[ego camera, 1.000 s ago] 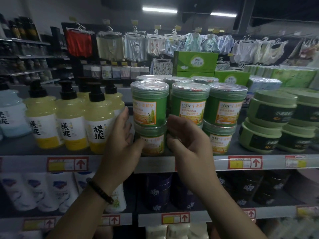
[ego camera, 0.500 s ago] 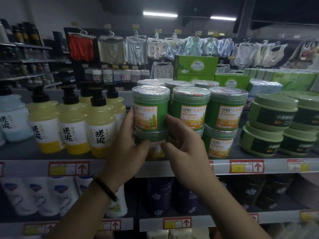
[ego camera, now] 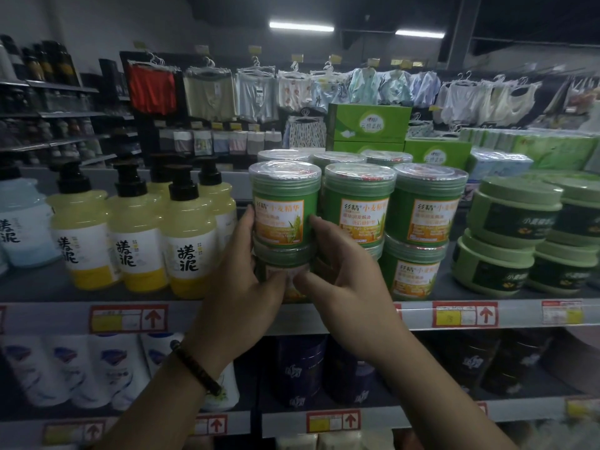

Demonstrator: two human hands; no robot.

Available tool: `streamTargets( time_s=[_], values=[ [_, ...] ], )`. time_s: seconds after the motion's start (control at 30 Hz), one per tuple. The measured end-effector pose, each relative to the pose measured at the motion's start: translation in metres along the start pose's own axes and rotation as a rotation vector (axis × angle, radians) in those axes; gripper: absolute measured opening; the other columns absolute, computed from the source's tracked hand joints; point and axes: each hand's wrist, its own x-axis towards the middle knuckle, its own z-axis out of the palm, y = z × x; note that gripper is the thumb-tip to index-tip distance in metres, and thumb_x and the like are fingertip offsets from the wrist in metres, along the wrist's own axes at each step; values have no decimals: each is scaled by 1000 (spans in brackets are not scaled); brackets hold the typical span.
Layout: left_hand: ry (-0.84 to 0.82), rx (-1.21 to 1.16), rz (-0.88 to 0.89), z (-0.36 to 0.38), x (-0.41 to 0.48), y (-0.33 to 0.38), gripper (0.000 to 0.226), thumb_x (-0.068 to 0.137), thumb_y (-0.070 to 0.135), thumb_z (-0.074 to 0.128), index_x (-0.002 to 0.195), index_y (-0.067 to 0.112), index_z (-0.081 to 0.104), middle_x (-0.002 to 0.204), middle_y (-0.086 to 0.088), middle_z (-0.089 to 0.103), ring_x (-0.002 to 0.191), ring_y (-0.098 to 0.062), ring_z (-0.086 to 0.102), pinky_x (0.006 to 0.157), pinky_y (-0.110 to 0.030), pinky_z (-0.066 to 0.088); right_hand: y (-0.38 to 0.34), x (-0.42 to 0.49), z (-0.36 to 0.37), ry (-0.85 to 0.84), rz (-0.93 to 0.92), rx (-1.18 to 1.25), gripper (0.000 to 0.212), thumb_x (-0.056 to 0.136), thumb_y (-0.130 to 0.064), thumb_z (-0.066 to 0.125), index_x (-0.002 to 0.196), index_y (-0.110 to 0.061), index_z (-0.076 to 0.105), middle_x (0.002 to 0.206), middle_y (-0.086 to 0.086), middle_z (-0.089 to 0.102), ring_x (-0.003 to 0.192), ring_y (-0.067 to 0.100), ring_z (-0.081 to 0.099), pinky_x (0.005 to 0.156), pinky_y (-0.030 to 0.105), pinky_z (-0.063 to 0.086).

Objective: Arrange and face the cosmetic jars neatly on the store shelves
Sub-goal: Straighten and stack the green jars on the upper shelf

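Closing in, the left hand [ego camera: 238, 284] and right hand [ego camera: 345, 284] now wrap the lower green jar [ego camera: 280, 256], thumbs hiding most of its label. It stands at the front of the shelf [ego camera: 48, 316] under an upper jar [ego camera: 281, 206], which the fingertips [ego camera: 249, 217] touch on both sides; yellow pump bottles [ego camera: 186, 241] stand just left.

View: we have one wide-angle head camera
Vantage: we stand before the shelf [ego camera: 48, 315], about level with its green jars [ego camera: 282, 206]
Facing: we look forward, slightly down
Nearness: within arm's reach, left hand [ego camera: 240, 287] and right hand [ego camera: 350, 287] on them
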Motion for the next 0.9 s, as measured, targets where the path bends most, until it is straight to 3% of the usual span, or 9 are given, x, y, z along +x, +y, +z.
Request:
streamTargets(
  time_s=[0.17, 0.3, 0.43, 0.77, 0.9],
  values=[
    [3, 15, 6, 2, -1, -2, 88, 87, 23, 74, 163, 34, 30, 155, 14, 55, 143, -8, 52, 117, -44, 45, -2, 0, -5, -36, 36, 55, 92, 73, -32, 68, 161, -16, 46, 151, -8, 64, 142, 7, 58, 120, 45, 47],
    [8, 34, 3, 4, -3, -5, 95, 84, 36, 73, 165, 36, 24, 159, 14, 50, 147, -10, 48, 119, -48, 43, -2, 0, -6, -53, 49, 63, 94, 72, -30, 68, 162, -17, 44, 153, -8, 63, 143, 7, 57, 120, 46, 47],
    [12, 54, 6, 4, -4, -9, 92, 88, 21, 71, 166, 36, 23, 160, 13, 48, 148, -11, 47, 119, -50, 43, -2, -1, -8, -83, 65, 95, 90, 76, -14, 67, 162, -15, 44, 151, -8, 64, 140, 4, 59, 120, 45, 48],
    [38, 100, 7, 8, -8, -9, 95, 88, 16, 69, 167, 37, 19, 162, 15, 44, 149, -11, 45, 118, -48, 45, -13, -1, -14, -128, 80, 58, 85, 77, -11, 62, 160, -21, 47, 152, -17, 61, 141, -4, 55, 123, 36, 44],
    [47, 136, 17, 10, -9, -12, 99, 92, -1, 73, 168, 32, 18, 163, 12, 41, 150, -12, 43, 119, -48, 44, -15, 1, -15, -126, 105, 2, 95, 78, -16, 62, 168, -21, 35, 165, -14, 49, 152, -1, 44, 127, 39, 39]
  ],
)
